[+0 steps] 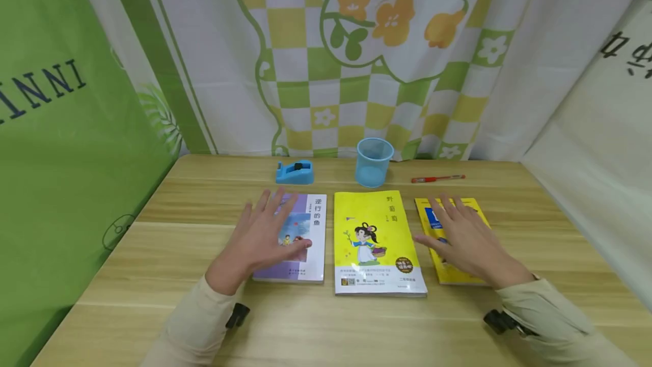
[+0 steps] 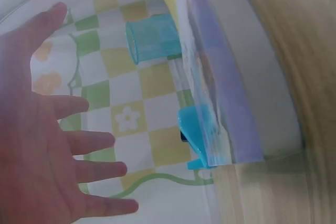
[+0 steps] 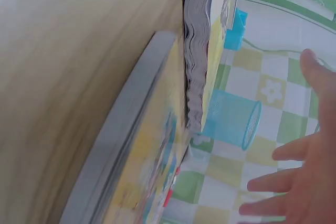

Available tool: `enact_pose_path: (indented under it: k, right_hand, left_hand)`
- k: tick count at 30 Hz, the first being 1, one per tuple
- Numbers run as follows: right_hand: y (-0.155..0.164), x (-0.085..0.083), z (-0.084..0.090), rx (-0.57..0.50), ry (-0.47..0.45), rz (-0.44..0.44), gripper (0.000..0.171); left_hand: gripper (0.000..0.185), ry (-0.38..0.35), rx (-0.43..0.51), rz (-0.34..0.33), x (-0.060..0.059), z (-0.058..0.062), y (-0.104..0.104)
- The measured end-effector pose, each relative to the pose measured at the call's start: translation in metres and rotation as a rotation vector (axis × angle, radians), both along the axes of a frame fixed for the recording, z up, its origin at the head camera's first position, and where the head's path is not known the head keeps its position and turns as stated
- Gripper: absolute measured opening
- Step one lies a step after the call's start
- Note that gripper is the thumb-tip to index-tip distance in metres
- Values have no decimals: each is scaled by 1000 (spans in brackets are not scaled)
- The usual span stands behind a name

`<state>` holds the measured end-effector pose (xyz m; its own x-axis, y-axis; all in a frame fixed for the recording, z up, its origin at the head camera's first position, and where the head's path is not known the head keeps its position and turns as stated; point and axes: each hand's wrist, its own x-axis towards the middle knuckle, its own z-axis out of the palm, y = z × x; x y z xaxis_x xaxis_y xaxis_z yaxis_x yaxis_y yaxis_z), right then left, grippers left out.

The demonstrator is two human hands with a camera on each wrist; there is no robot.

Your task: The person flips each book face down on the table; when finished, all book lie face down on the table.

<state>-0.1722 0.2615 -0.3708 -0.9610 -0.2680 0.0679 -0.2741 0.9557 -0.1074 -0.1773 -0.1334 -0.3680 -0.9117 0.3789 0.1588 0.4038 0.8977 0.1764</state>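
My left hand (image 1: 262, 237) hovers with fingers spread over a purple-and-white book (image 1: 317, 254), covering its left part. In the left wrist view the palm stands clear of that book's cover. Over at the right, my right hand (image 1: 466, 239) is held with straight, spread fingers above a smaller yellow book (image 1: 476, 208), hiding much of its cover. A gap shows between this hand and the books in the right wrist view. Between both hands lies a larger yellow book (image 1: 364, 208) with a cartoon girl on its cover. Neither hand holds anything.
Behind the books stand a blue tape dispenser (image 1: 295, 173) and a light blue mesh cup (image 1: 373, 169). A red pen (image 1: 438, 178) lies at the back right of the wooden table (image 1: 326, 333). A patterned curtain (image 1: 285, 27) hangs along the back edge.
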Motion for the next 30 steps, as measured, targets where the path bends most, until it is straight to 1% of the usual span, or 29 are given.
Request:
enact_pose_path:
  k: [2,5,7,9,12,17,22,30]
  right_hand:
    - [-4,-1,0,-22,73,32,96]
    - [-14,-1,-1,-61,169,73,88]
    - [-22,-1,-1,-85,213,98,81]
    - [-31,-1,1,-98,223,110,76]
    - [-46,-1,5,-105,201,115,72]
    - [-69,-3,8,-104,117,125,70]
    - [-90,-6,3,-102,49,154,71]
    - [-120,-14,-5,-119,-13,218,68]
  left_hand:
    - [93,14,9,-1,-2,2,0]
    - [89,37,8,0,-4,3,-1]
    - [83,42,5,5,-4,3,-2]
    - [76,42,9,11,-4,2,-4]
    - [70,44,17,17,-5,0,-7]
    - [70,37,31,19,-10,-2,-10]
    - [71,-8,28,39,-15,-5,-15]
    - [71,-66,18,63,-18,-11,-22]
